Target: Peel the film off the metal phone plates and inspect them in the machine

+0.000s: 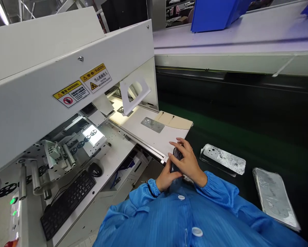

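Observation:
Close to my body, in front of the blue work coat, both hands hold a dark phone back cover (177, 153) on edge. My left hand (166, 177) grips its lower part, thumb across it. My right hand (187, 163) is bent over its upper part, fingers curled around the camera-hole end. Much of the cover is hidden by the fingers. Ahead of my hands, a grey back cover (153, 125) with camera holes lies flat on the machine's white feed bed (166, 140). Another cover (125, 110) lies further in, under a bright light.
A stack of silvery covers (224, 159) and a second, plastic-wrapped-looking stack (274, 193) lie on the dark belt (236, 127) at right. The white machine (66, 58) with warning labels fills the left. Keyboard (69, 202) and mouse (95, 169) sit on its ledge. Blue bins (215, 13) stand on the shelf.

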A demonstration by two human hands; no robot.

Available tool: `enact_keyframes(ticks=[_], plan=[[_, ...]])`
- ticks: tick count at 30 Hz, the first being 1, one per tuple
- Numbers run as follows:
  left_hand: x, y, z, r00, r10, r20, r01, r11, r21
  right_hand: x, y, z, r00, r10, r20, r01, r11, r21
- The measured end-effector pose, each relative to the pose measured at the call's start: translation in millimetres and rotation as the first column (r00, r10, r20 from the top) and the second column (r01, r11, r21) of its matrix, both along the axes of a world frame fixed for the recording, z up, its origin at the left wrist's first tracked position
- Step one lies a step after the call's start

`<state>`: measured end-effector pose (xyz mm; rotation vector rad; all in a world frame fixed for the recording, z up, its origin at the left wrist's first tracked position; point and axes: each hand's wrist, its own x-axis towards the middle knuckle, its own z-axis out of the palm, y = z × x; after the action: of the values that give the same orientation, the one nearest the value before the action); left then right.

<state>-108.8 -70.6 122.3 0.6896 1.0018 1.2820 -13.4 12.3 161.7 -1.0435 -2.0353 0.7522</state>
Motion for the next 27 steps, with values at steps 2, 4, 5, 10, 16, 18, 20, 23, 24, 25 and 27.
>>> enact_keyframes(ticks=[2, 4, 5, 10, 16, 18, 20, 23, 24, 25, 27], plan=[[5, 0, 6.1, 0.998, -0.034, 0.049, 0.035, 0.999, -0.017, 4, -1, 2.2, 1.000, 0.011, 0.017, -0.011, 1.000, 0.004], [9, 0, 11.5, 0.992, -0.050, 0.116, 0.056, 0.997, -0.049, 9, -1, 3.9, 0.997, 0.075, 0.002, -0.075, 0.997, -0.022], [10, 0, 13.2, 0.989, -0.036, 0.144, 0.048, 0.996, -0.076, 12, 0, 4.3, 0.994, 0.105, -0.036, -0.106, 0.994, -0.038], [13, 1, 13.4, 0.949, 0.006, 0.316, 0.053, 0.982, -0.179, 36, 4, -0.8, 0.955, 0.022, -0.295, -0.112, 0.950, -0.291], [12, 0, 16.5, 0.866, 0.015, 0.500, 0.036, 0.995, -0.093, 72, -9, -21.0, 0.933, -0.051, -0.356, -0.220, 0.702, -0.678], [14, -1, 18.0, 0.858, 0.058, 0.510, 0.009, 0.992, -0.128, 80, -18, -25.2, 0.933, -0.039, -0.357, -0.248, 0.648, -0.720], [16, -2, 18.4, 0.856, 0.130, 0.500, -0.063, 0.987, -0.149, 85, -26, -25.8, 0.938, -0.016, -0.348, -0.264, 0.615, -0.743], [20, -2, 17.5, 0.859, 0.224, 0.461, -0.185, 0.974, -0.127, 89, -34, -22.7, 0.939, 0.018, -0.344, -0.291, 0.578, -0.762], [22, -2, 17.3, 0.862, 0.239, 0.447, -0.209, 0.971, -0.117, 90, -35, -21.6, 0.938, 0.031, -0.346, -0.303, 0.560, -0.771], [24, -3, 17.1, 0.867, 0.255, 0.428, -0.231, 0.967, -0.108, 91, -36, -20.8, 0.936, 0.048, -0.349, -0.320, 0.535, -0.782], [28, -4, 17.3, 0.885, 0.281, 0.371, -0.266, 0.960, -0.092, 91, -38, -20.3, 0.929, 0.077, -0.362, -0.353, 0.479, -0.804]])
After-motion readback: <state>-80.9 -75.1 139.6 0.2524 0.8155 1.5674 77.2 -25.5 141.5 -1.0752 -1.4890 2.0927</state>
